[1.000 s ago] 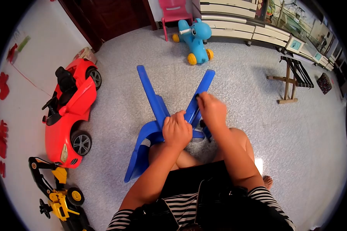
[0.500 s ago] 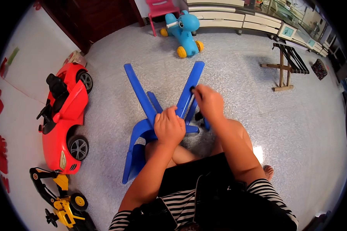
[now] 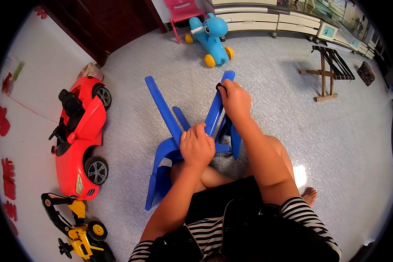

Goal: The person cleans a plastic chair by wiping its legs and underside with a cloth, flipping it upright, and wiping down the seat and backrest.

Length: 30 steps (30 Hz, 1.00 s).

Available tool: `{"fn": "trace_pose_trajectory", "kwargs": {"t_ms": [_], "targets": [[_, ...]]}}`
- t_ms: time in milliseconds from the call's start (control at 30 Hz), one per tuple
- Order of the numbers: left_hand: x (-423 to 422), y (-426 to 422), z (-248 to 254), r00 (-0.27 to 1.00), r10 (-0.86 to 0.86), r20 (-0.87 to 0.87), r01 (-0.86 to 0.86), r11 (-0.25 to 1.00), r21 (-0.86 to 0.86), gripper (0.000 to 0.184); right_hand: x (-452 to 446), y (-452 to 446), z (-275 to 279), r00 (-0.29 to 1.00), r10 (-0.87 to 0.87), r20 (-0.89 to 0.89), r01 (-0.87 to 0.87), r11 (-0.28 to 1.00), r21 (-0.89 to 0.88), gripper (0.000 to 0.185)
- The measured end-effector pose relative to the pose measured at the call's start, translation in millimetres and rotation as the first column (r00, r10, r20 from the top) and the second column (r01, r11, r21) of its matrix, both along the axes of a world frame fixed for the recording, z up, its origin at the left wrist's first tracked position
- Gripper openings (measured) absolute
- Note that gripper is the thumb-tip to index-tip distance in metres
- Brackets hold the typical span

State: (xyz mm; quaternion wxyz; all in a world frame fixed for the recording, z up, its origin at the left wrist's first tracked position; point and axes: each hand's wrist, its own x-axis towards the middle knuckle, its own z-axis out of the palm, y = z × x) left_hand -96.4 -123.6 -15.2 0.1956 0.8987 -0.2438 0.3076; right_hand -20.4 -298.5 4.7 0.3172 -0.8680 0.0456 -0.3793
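Closest to the camera, striped sleeves (image 3: 303,218) and black clothing (image 3: 222,203) filled the space on the near side of the blue chair (image 3: 172,126), which was the thing being handled. The chair lay tipped in front of the person's lap, its legs pointing away from the body and spreading apart. At the chair's middle, where its right leg met the frame, the left hand (image 3: 197,146) was closed over the blue plastic. Farther up that same leg, near its tip, the right hand (image 3: 236,100) had its fingers drawn narrowly together on a small black item (image 3: 218,86) against the leg; what the item was could not be told. A bare foot (image 3: 310,196) rested to the chair's right, on the near side. Left of the chair stood a yellow toy digger (image 3: 78,240), and a red toy car (image 3: 87,126) stood farther along that side. Beyond the chair to the right was a wooden folding stool (image 3: 323,81), with a dark speckled object (image 3: 366,74) past it. Straight beyond the chair's legs stood a blue ride-on animal (image 3: 213,41) with yellow wheels, and behind it, farthest from the chair, were a pink chair (image 3: 185,15) and a pale drawer cabinet (image 3: 253,24).
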Motion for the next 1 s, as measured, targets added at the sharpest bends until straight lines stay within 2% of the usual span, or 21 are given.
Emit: {"fn": "trace_pose_trajectory", "kwargs": {"t_ms": [33,167,233,267,333,433,533,633,667,767,867,1000], "targets": [[0,1,1,1.000,-0.002,0.001,0.002,1.000,0.001,0.031,-5,2,-2,1.000,0.001,-0.015,0.000,1.000,0.014,0.013],[0,0,1,1.000,-0.008,-0.009,0.008,1.000,0.004,0.030,-59,25,-13,0.976,0.217,-0.021,-0.217,0.976,0.033,0.012],[-1,0,3,1.000,-0.009,-0.019,0.009,1.000,0.011,0.030,-81,34,-9,0.961,0.265,-0.077,-0.264,0.964,0.026,0.013],[-1,0,4,1.000,-0.013,-0.021,0.013,1.000,0.011,0.030,-79,32,-13,0.961,0.262,-0.083,-0.260,0.965,0.033,0.013],[0,1,4,0.999,-0.025,-0.028,0.026,0.999,0.018,0.031,-60,22,-13,0.971,0.239,0.014,-0.240,0.971,0.016,0.010],[2,2,1,0.999,-0.039,-0.017,0.038,0.999,-0.007,0.031,-16,-1,-13,0.996,0.083,0.016,-0.083,0.994,0.072,0.013],[2,2,-2,0.999,-0.034,0.003,0.034,0.999,-0.020,0.031,5,-10,-8,1.000,0.015,-0.004,-0.014,0.997,0.080,0.013],[1,1,-3,1.000,-0.026,-0.001,0.026,0.999,-0.020,0.033,-15,1,-9,0.999,0.040,0.023,-0.042,0.994,0.100,0.013],[1,1,-2,1.000,-0.010,-0.008,0.010,1.000,-0.010,0.033,-30,7,-10,0.992,0.100,-0.073,-0.091,0.989,0.121,0.015],[1,2,-5,1.000,-0.005,0.007,0.005,1.000,0.004,0.032,-74,32,-22,0.962,0.274,0.005,-0.273,0.957,0.097,0.014],[2,2,-4,0.999,-0.013,0.036,0.013,1.000,-0.001,0.031,-85,32,-20,0.943,0.333,-0.013,-0.329,0.936,0.130,0.014],[1,3,-1,1.000,-0.016,0.002,0.016,1.000,0.008,0.031,-32,3,-14,0.989,0.127,-0.072,-0.117,0.984,0.132,0.017]]}}
